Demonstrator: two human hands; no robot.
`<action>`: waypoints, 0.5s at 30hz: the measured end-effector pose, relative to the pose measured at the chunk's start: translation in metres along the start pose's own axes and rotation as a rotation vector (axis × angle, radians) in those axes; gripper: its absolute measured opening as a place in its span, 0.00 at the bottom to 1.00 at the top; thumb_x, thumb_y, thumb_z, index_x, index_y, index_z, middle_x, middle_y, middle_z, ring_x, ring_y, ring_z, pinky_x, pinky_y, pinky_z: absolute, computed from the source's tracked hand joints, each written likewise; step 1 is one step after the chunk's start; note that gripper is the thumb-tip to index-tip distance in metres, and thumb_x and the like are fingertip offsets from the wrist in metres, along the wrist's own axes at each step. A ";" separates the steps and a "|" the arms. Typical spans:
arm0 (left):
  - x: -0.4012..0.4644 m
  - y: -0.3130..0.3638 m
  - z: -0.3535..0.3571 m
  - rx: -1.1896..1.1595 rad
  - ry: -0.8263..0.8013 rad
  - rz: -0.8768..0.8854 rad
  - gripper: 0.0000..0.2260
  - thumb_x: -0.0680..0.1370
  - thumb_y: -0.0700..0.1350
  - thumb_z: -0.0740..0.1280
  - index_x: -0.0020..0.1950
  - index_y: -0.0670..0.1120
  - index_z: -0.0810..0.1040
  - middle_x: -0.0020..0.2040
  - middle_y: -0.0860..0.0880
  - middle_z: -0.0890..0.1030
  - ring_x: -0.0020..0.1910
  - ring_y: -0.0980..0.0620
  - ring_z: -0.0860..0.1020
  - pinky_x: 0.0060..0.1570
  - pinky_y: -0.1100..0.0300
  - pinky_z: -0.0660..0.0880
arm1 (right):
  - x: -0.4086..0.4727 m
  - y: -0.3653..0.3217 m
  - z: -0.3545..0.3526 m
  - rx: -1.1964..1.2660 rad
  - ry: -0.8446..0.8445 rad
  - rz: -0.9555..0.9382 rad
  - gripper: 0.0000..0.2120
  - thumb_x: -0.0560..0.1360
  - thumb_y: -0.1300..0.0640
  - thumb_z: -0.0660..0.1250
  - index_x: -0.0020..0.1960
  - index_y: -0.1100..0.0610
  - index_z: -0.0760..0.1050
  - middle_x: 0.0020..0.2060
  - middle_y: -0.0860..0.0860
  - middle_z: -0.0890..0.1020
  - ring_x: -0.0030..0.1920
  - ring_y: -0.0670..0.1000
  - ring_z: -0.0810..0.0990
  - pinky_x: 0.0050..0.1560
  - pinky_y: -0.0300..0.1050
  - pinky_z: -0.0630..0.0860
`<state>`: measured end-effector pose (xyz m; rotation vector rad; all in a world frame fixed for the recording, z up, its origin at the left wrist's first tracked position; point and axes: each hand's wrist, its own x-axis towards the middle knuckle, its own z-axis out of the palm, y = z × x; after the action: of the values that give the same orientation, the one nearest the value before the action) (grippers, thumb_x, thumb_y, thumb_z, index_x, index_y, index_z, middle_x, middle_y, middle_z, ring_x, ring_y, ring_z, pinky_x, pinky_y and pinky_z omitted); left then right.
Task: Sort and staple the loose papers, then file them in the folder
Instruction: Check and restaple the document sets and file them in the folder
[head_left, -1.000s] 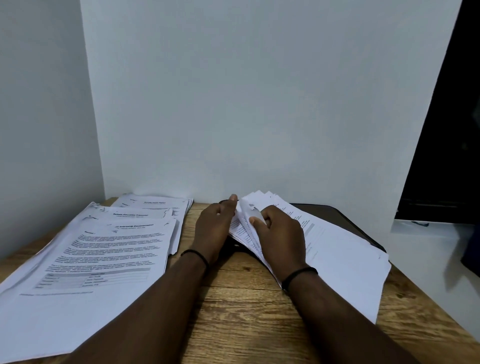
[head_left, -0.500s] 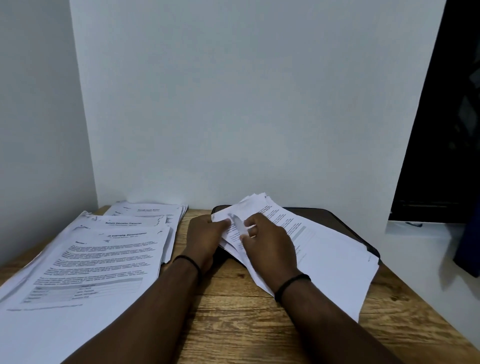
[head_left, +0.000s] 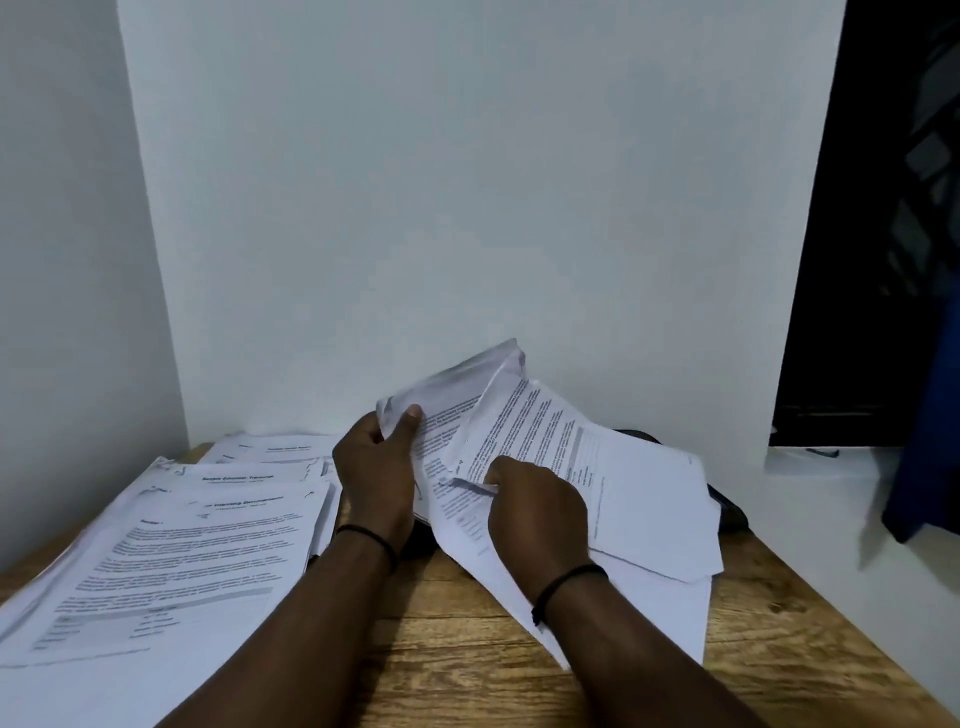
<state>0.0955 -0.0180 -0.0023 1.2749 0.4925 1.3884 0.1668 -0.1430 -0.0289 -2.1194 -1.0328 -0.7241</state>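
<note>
I see two bare forearms without sleeves, the left hand (head_left: 375, 478) wearing a thin black cord band (head_left: 370, 535) at its wrist and the right hand (head_left: 537, 512) a matching thin black cord band (head_left: 563, 584).

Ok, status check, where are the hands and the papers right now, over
Left hand pinches lifted sheets. Right hand grips loose stack over dark folder. Sorted piles on left of table. No stapler seen.

Two hands, left (head_left: 375, 478) and right (head_left: 535, 506), two wristbands (head_left: 371, 535), one folder (head_left: 727, 512), one table (head_left: 467, 670), several paper stacks (head_left: 171, 551).
</note>
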 end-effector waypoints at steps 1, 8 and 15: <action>0.002 0.000 0.000 0.018 0.029 0.046 0.08 0.77 0.44 0.73 0.40 0.43 0.80 0.36 0.50 0.81 0.36 0.54 0.77 0.40 0.57 0.76 | 0.000 0.001 0.002 -0.003 -0.005 -0.003 0.11 0.73 0.65 0.60 0.43 0.53 0.78 0.38 0.50 0.82 0.41 0.54 0.81 0.40 0.46 0.75; 0.016 0.037 0.005 0.036 0.185 0.234 0.09 0.79 0.48 0.71 0.40 0.49 0.77 0.37 0.54 0.78 0.37 0.57 0.74 0.43 0.56 0.75 | -0.002 -0.004 0.005 -0.215 0.019 -0.089 0.14 0.55 0.68 0.75 0.30 0.51 0.76 0.22 0.48 0.75 0.23 0.53 0.76 0.28 0.43 0.70; 0.031 0.100 -0.013 0.029 0.274 0.390 0.07 0.79 0.46 0.69 0.43 0.46 0.77 0.37 0.56 0.77 0.36 0.63 0.73 0.40 0.65 0.73 | 0.000 -0.002 0.009 -0.308 -0.007 -0.159 0.16 0.51 0.67 0.76 0.27 0.51 0.74 0.21 0.50 0.74 0.23 0.53 0.75 0.28 0.44 0.68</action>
<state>0.0471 -0.0139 0.0908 1.2529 0.4644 1.9059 0.1669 -0.1355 -0.0338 -2.3163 -1.1652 -1.0079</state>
